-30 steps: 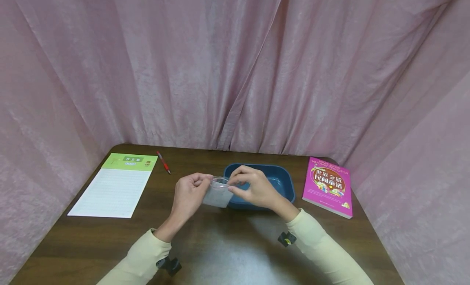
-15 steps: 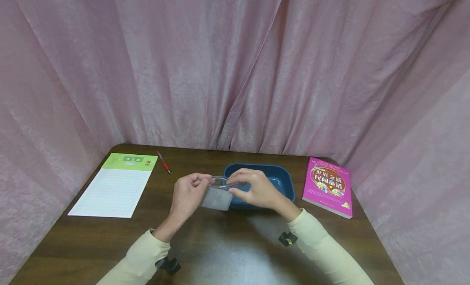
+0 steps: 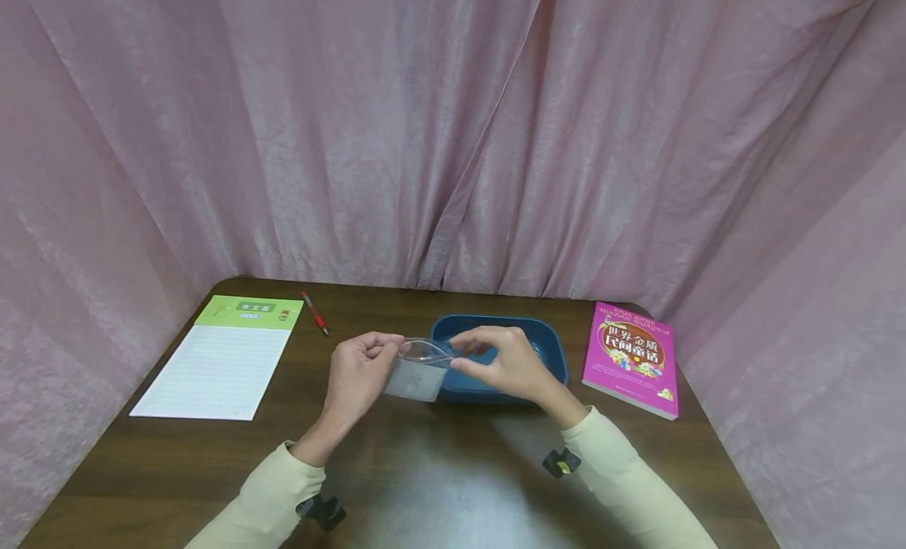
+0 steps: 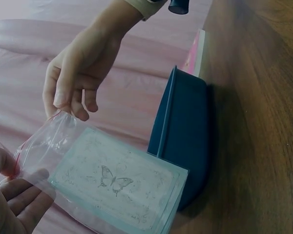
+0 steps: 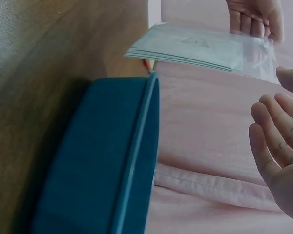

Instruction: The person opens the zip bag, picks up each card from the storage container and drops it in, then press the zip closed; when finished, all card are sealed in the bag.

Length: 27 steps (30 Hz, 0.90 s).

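Note:
A clear zip bag point(image 4: 58, 139) hangs between both hands above the table, its mouth gaping upward in the head view. Inside lie several whitish cards point(image 4: 115, 183), the front one printed with a butterfly. My left hand point(image 3: 357, 372) pinches one end of the bag's mouth between thumb and fingers. At the other end my right hand point(image 3: 513, 364) pinches the corner with thumb and index finger, the remaining fingers loosely bent. Just behind and partly under the right hand stands a blue plastic basin point(image 5: 95, 156). Part of its inside is hidden by that hand.
On the left of the wooden table point(image 3: 425, 470) lies a writing pad point(image 3: 219, 360) with a green top. A red pen point(image 3: 315, 313) is beside it. At the right sits a pink book point(image 3: 631, 360). Pink curtains point(image 3: 354, 140) surround the table.
The right hand has shifted slightly to the right with its corner of the bag, and the mouth now looks narrower and drawn out. The left hand has barely moved.

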Each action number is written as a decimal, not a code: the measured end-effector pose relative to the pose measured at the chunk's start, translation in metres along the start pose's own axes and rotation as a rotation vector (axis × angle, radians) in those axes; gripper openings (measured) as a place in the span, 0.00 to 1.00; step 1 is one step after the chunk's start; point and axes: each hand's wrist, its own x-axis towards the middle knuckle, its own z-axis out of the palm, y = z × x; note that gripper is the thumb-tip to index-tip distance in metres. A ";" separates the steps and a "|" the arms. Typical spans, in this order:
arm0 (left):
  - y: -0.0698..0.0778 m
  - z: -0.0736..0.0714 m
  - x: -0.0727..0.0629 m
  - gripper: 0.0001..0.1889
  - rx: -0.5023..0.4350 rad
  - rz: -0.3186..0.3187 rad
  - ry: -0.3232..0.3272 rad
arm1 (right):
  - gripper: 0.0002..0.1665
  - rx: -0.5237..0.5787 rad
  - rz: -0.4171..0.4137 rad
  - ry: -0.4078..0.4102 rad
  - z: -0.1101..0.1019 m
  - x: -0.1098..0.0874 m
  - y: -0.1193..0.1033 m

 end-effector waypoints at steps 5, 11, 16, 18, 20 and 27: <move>0.001 0.000 -0.002 0.09 0.011 -0.003 0.005 | 0.16 0.041 0.019 0.013 0.008 -0.004 0.005; 0.002 0.000 -0.003 0.10 0.005 -0.012 -0.003 | 0.13 0.068 0.012 0.052 0.014 -0.006 0.007; 0.001 0.000 -0.004 0.09 -0.002 -0.017 -0.012 | 0.07 0.074 -0.008 0.095 0.018 -0.006 0.006; 0.000 -0.001 -0.003 0.09 -0.005 -0.015 -0.022 | 0.06 0.078 -0.011 0.110 0.018 -0.006 0.006; -0.002 -0.001 -0.003 0.10 -0.011 -0.005 -0.043 | 0.06 0.091 0.002 0.121 0.018 -0.007 0.005; -0.010 -0.005 -0.004 0.17 -0.051 0.065 -0.156 | 0.06 0.153 0.086 0.119 0.013 -0.009 0.001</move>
